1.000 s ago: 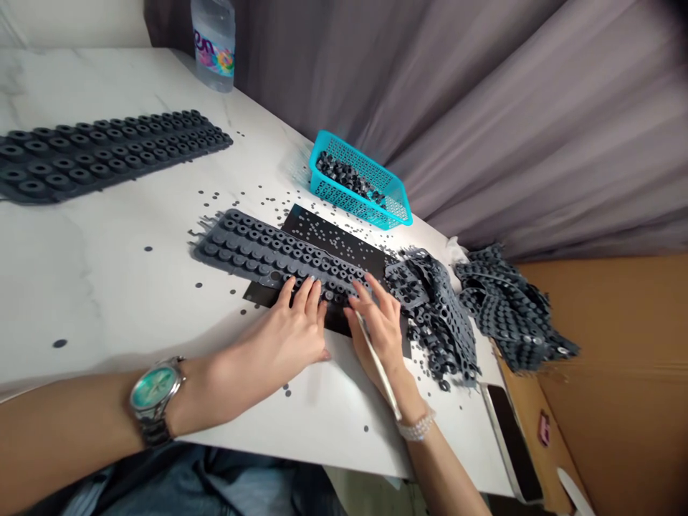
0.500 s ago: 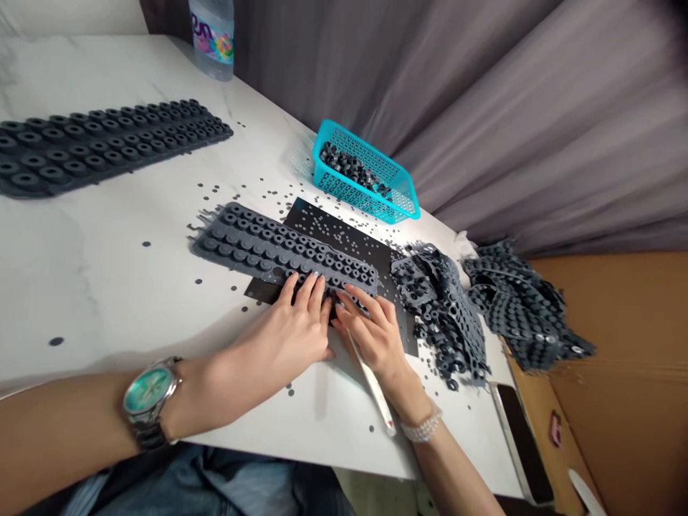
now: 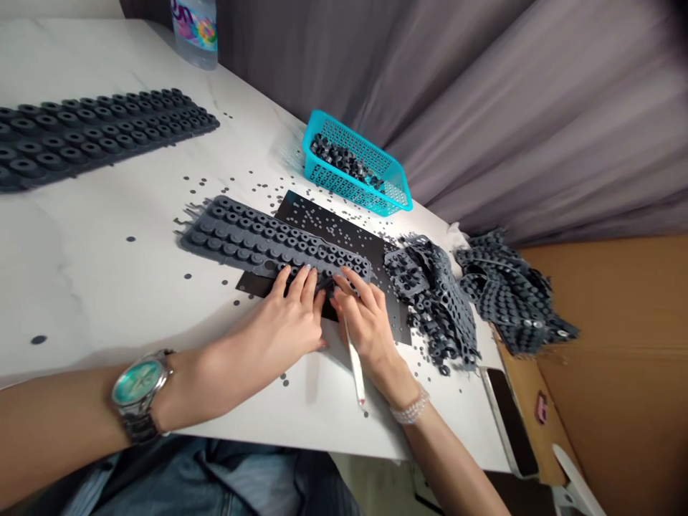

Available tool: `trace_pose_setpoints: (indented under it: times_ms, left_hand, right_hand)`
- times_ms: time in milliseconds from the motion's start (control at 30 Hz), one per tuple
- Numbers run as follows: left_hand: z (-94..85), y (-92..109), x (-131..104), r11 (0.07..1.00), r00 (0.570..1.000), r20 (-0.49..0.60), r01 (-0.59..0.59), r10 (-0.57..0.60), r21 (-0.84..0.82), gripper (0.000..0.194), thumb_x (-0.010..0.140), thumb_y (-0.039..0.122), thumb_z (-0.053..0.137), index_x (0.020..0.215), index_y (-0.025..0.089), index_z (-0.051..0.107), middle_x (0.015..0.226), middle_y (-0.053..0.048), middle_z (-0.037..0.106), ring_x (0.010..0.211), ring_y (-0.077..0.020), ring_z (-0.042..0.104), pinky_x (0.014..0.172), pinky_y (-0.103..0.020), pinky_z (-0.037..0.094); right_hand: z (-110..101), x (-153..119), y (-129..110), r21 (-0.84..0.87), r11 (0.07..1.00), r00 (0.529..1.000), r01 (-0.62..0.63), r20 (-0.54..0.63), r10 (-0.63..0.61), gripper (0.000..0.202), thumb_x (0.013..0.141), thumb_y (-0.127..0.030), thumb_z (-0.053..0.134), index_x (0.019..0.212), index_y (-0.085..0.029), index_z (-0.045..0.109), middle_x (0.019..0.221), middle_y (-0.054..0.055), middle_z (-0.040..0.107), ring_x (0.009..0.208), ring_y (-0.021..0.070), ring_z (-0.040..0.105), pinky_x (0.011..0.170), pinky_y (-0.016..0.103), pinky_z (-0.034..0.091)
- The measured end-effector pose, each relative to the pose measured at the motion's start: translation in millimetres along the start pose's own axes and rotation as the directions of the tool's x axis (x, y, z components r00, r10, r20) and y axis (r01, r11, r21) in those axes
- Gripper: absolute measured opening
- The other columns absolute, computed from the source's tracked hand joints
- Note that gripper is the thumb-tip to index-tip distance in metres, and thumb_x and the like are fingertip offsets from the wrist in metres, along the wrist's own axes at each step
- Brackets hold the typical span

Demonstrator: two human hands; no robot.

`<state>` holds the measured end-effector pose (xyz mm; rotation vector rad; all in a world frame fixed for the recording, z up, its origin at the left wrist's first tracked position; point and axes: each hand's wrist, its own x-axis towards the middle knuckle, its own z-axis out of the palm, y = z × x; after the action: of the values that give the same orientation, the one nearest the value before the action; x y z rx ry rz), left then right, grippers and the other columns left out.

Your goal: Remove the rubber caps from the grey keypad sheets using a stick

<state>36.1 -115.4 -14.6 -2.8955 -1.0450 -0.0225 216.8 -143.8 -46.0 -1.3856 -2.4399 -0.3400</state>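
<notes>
A dark grey rubber sheet with rows of round ring-shaped studs [image 3: 252, 233] lies slanting across a black mat [image 3: 301, 215]. My left hand [image 3: 287, 315] rests on the sheet's near edge, fingers stretched and slightly spread, pressing it down. Close beside it, my right hand [image 3: 365, 319] is closed around a slim white pen-like tool [image 3: 355, 369]. The tool's back end slants toward me, and its working tip is hidden under my fingers at the sheet's near edge. One round hole [image 3: 269, 265] shows in the sheet just left of my left fingertips.
A turquoise basket [image 3: 357, 193] holds small black rubber pieces. Several small dark discs lie scattered around. At right are rubber scraps and loose rings [image 3: 435, 308], another studded pile [image 3: 510, 294] and a phone [image 3: 510, 423]. A second studded sheet [image 3: 102, 136] and a bottle [image 3: 194, 32] stand farther left.
The whole view has shifted slightly, so things appear a little up and left. The white tool has swung more upright in my right hand. My left hand stays on the sheet.
</notes>
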Motion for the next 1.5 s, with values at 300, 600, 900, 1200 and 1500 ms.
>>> trace_pose_setpoints:
  times_ms: [300, 600, 900, 1200, 1500]
  left_hand:
    - [15.3, 3, 4, 1.000, 0.999, -0.033, 0.005, -0.006, -0.003, 0.065, 0.085, 0.050, 0.057, 0.131, 0.004, 0.055, 0.139, -0.030, 0.046, 0.132, -0.0400, 0.044, 0.106, -0.055, 0.038]
    - [28.9, 3, 2, 0.999, 0.988, -0.152, 0.023, -0.016, 0.047, 0.066, 0.082, 0.052, 0.061, 0.130, 0.006, 0.057, 0.141, -0.026, 0.046, 0.133, -0.0385, 0.044, 0.108, -0.052, 0.037]
    - [27.0, 4, 2, 0.999, 0.991, -0.131, 0.029, -0.026, 0.016, 0.065, 0.082, 0.050, 0.061, 0.128, 0.005, 0.058, 0.142, -0.027, 0.046, 0.134, -0.0384, 0.043, 0.109, -0.053, 0.034]
    - [29.7, 2, 0, 0.997, 0.989, -0.145, 0.004, 0.007, 0.074, 0.066, 0.083, 0.052, 0.059, 0.129, 0.005, 0.058, 0.142, -0.027, 0.046, 0.133, -0.0389, 0.043, 0.108, -0.052, 0.035]
    - [13.6, 1, 1, 1.000, 0.999, -0.039, -0.002, 0.003, 0.017, 0.067, 0.085, 0.050, 0.057, 0.135, 0.005, 0.052, 0.142, -0.028, 0.045, 0.133, -0.0397, 0.042, 0.107, -0.054, 0.036]
  right_hand:
    - [5, 1, 15, -0.054, 0.963, 0.945, -0.266, -0.214, 0.249, 0.012, 0.096, -0.014, 0.045, 0.104, -0.018, 0.052, 0.119, 0.016, 0.067, 0.131, 0.0281, 0.048, 0.094, 0.043, 0.040]
    - [-4, -2, 2, -0.052, 0.994, 0.988, 0.095, -0.121, -0.101, 0.011, 0.091, -0.017, 0.058, 0.101, -0.020, 0.058, 0.114, 0.010, 0.072, 0.122, 0.0257, 0.058, 0.091, 0.039, 0.041]
    - [-9, -1, 2, -0.070, 0.990, 0.993, 0.120, 0.003, -0.120, 0.015, 0.095, -0.014, 0.049, 0.106, -0.017, 0.059, 0.122, 0.012, 0.067, 0.128, 0.0228, 0.052, 0.096, 0.039, 0.040]
    - [-14, 6, 5, -0.073, 0.976, 0.976, 0.204, 0.087, -0.197, 0.025, 0.098, -0.013, 0.036, 0.110, -0.013, 0.059, 0.124, 0.017, 0.065, 0.131, 0.0221, 0.049, 0.096, 0.038, 0.044]
    - [5, 2, 24, -0.037, 0.990, 0.986, -0.139, -0.096, 0.135, 0.019, 0.098, -0.015, 0.038, 0.107, -0.019, 0.054, 0.119, 0.015, 0.067, 0.134, 0.0249, 0.046, 0.095, 0.043, 0.042]
